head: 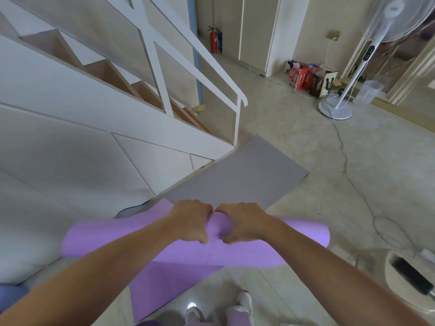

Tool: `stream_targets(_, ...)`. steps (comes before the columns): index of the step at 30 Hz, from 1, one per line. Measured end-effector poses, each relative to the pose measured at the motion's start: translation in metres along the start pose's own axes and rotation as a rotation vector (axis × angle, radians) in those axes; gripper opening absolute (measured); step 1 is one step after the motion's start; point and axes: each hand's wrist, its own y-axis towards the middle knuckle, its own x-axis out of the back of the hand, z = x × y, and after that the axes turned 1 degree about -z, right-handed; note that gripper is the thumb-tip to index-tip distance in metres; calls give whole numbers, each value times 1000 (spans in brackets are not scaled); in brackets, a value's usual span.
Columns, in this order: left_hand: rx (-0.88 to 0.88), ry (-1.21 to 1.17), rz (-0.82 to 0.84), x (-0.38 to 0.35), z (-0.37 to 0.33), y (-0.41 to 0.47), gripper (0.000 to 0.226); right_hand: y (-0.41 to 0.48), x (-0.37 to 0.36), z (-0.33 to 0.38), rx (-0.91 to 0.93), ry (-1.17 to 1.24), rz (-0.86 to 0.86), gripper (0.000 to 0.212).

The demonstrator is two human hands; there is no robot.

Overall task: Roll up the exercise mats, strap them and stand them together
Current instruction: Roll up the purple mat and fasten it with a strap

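A purple exercise mat is partly rolled into a thick tube held crosswise above the floor, with its loose tail hanging down towards my feet. My left hand and my right hand grip the middle of the roll side by side, fingers curled over its top. Beyond the roll a grey mat lies flat on the floor beside the staircase.
A white staircase with a railing fills the left. A standing fan is at the right, its cable trailing over the tiled floor. Boxes lean at the far wall. A white device sits at the lower right.
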Motion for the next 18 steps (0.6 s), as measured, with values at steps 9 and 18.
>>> stream_targets(9, 11, -333, 291, 24, 9, 2, 53, 6, 8, 6, 3, -86, -14, 60)
stream_targets(18, 74, -86, 86, 35, 16, 14, 51, 6, 11, -5, -7, -104, -103, 97)
